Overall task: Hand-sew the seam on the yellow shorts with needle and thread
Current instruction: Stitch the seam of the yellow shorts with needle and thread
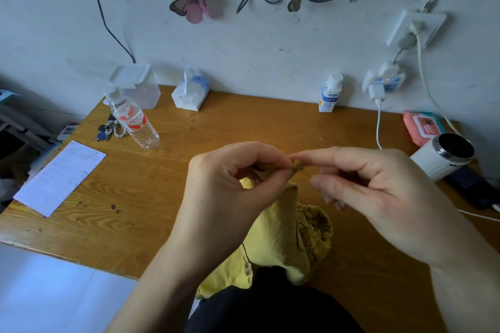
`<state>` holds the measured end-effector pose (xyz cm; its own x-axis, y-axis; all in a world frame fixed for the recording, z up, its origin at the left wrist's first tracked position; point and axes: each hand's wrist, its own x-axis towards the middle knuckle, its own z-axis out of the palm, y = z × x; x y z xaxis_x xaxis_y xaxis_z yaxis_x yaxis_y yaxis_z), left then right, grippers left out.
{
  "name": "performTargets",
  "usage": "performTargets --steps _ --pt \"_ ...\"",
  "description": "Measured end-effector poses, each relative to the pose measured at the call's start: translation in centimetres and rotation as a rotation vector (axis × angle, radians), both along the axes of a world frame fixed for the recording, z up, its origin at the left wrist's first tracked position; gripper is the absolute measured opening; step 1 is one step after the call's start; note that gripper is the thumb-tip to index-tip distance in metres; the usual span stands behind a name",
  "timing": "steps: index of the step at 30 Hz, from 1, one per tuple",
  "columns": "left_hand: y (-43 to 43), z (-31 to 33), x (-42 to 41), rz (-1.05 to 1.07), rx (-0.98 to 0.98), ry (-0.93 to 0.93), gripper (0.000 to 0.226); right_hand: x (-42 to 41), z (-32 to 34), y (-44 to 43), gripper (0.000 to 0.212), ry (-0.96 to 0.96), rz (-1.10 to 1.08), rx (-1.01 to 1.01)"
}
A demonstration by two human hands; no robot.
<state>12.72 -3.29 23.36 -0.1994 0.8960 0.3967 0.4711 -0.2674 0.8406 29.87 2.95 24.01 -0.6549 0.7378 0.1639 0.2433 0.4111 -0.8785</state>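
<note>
Grips both closed: left hand [230, 184] pinches the seam of the crumpled yellow fabric shorts [278, 227], right hand [378, 186] nips the thin metal needle [305, 174], best drawn through steadily, fabric taut.

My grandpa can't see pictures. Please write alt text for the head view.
A left hand and a right hand pinch a fold of yellow shorts above a wooden table, a thin needle poking out. A water bottle, keys and paper lie nearby.
</note>
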Motion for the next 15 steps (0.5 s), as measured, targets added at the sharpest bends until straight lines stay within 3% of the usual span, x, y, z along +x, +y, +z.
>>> performTargets --steps 8,15 --pt "-0.2 -0.4 1.1 0.153 0.028 0.010 0.012 -1.0 -0.5 -1.7 0.013 0.087 -0.217 0.103" --pt "-0.5 -1.1 2.8 0.316 0.236 0.291 0.005 -1.6 -0.6 -2.8 0.015 0.090 -0.375 0.254"
